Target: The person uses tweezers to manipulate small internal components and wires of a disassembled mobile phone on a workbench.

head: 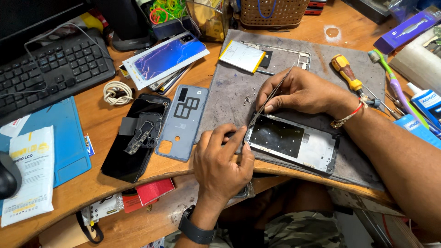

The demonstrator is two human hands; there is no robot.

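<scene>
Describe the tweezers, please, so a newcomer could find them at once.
On the grey mat, find the open phone frame. The tweezers slant up from its top-left corner, pinched in the right hand: thin bare metal, unlike the yellow-handled screwdriver nearby.

Head view, steeply down, close

Your wooden workbench (115, 126) is carrying a spread of phone parts and tools.

You are looking at a grey work mat (229, 92) lying across its middle, a blue mat (69, 147) sitting at the left edge, and a black keyboard (55, 64) resting at the back left. Between the mats, a coiled white cable (118, 93), a black phone (133, 147) and a grey-blue back cover (183, 121) are lying directly on the wood, while a woven basket (274, 11) is standing at the far edge.
</scene>
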